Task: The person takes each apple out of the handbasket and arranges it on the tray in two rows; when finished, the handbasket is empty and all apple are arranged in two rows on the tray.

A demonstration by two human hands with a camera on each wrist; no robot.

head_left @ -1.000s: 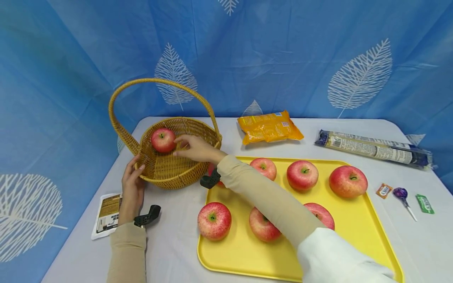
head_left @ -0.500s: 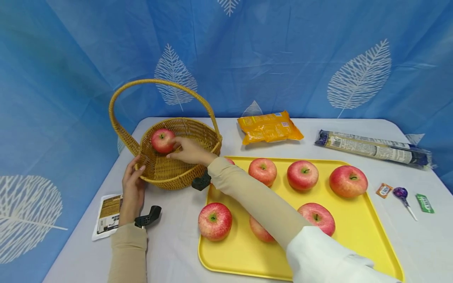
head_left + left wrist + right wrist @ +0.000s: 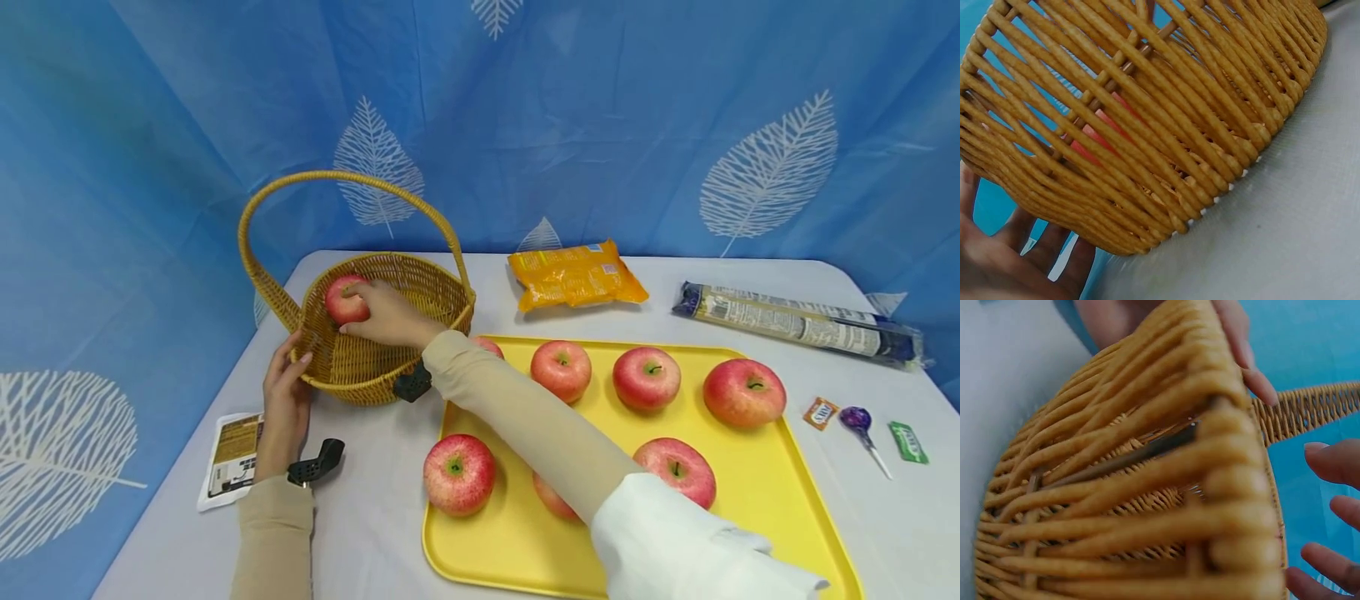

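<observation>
A wicker basket (image 3: 360, 389) with a tall arched handle (image 3: 352, 175) stands at the left of the table, one red apple (image 3: 341, 302) inside. With its thumb over the left rim and fingers along the outer wall, my left hand (image 3: 285, 400) grips the basket. My right hand (image 3: 390, 315) reaches over the near right rim, fingers and thumb round the apple's right side. Through the weave, the left wrist view shows red patches of the apple (image 3: 1097, 131). In the right wrist view the basket wall hides the apple, and the fingers (image 3: 1341, 464) are bent above the rim.
Right of the basket lies a yellow tray (image 3: 517, 575) with several apples, partly under the right forearm. Behind it are an orange packet (image 3: 576, 277) and a long wrapped package (image 3: 795, 323). A lollipop (image 3: 857, 419) and small candies lie right; a flat pouch (image 3: 232, 458) lies left.
My right hand has moved left and deeper into the basket, from beside the apple to round its right side. My left hand keeps its place on the rim.
</observation>
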